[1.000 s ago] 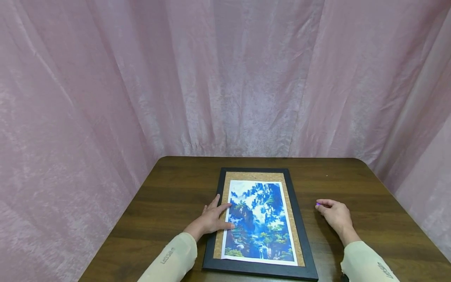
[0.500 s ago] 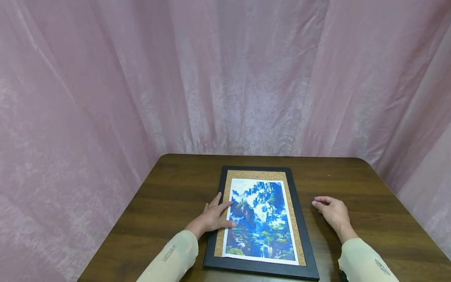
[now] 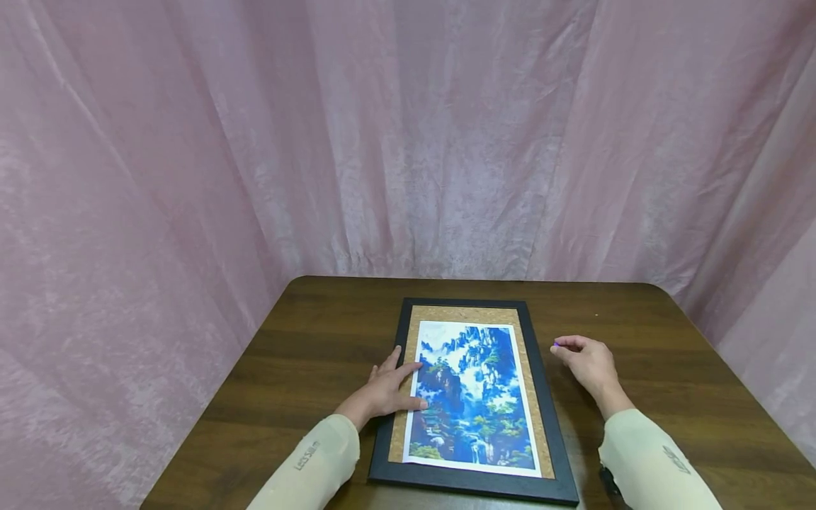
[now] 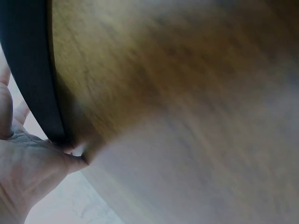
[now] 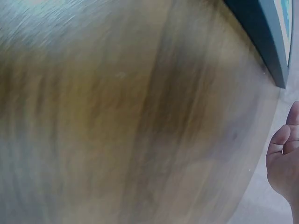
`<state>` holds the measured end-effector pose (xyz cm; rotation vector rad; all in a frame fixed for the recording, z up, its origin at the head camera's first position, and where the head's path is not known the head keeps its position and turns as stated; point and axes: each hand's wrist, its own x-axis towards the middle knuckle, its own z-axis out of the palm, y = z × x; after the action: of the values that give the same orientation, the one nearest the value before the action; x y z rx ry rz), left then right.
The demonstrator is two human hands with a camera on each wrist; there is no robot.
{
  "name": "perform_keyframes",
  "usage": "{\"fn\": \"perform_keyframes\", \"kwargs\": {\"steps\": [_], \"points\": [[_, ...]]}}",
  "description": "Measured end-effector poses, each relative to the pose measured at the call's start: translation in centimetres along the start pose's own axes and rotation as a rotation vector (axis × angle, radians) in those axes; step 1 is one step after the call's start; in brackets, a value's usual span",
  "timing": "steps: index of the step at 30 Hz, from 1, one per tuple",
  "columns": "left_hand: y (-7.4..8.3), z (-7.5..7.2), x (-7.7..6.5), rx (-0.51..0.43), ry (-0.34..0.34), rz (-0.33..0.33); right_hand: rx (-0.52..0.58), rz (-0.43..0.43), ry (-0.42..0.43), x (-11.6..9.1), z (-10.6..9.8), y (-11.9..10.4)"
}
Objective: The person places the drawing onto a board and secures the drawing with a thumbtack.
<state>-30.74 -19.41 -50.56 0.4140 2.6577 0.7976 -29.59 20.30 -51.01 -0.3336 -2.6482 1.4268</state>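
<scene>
A printed landscape picture (image 3: 478, 397) in blue and green lies on a cork board (image 3: 472, 313) with a black frame (image 3: 472, 483). With fingers spread, my left hand (image 3: 382, 391) rests across the frame's left side, thumb and index fingertips on the paper's left margin. In the left wrist view that hand (image 4: 32, 165) sits along the frame's side (image 4: 28, 60). To the right of the board, my right hand (image 3: 588, 365) pinches a small purple thing (image 3: 556, 345) between thumb and index finger; mostly covered by the fingertips, its kind cannot be made out.
The board lies on a dark brown wooden table (image 3: 306, 340) with rounded far corners. Pink curtains (image 3: 446, 142) hang behind and at both sides. A tiny light speck (image 3: 596, 314) shows on the table at the far right.
My right hand has moved left and away from me, closer to the frame, still pinching the small purple thing. My left hand stays in place on the board.
</scene>
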Motion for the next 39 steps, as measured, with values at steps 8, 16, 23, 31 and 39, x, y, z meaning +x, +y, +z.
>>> {"fn": "perform_keyframes", "kwargs": {"steps": [8, 16, 23, 31, 39], "points": [[0.1, -0.1, -0.1, 0.000, -0.001, 0.002, 0.042, -0.008, -0.016, 0.7, 1.1, -1.3], [0.1, 0.1, 0.0, -0.008, 0.009, -0.008, 0.073, 0.023, -0.058, 1.3, 2.3, -2.3], [0.1, 0.0, -0.2, -0.004, 0.005, 0.006, 0.057, -0.010, -0.065, 2.1, 3.5, -3.0], [0.3, -0.1, -0.2, 0.006, -0.003, 0.000, 0.051, -0.048, -0.082, 3.2, 4.9, -3.8], [0.3, 0.0, -0.2, 0.013, 0.006, -0.015, 0.066, -0.047, -0.128, 4.1, 5.6, -5.1]]}}
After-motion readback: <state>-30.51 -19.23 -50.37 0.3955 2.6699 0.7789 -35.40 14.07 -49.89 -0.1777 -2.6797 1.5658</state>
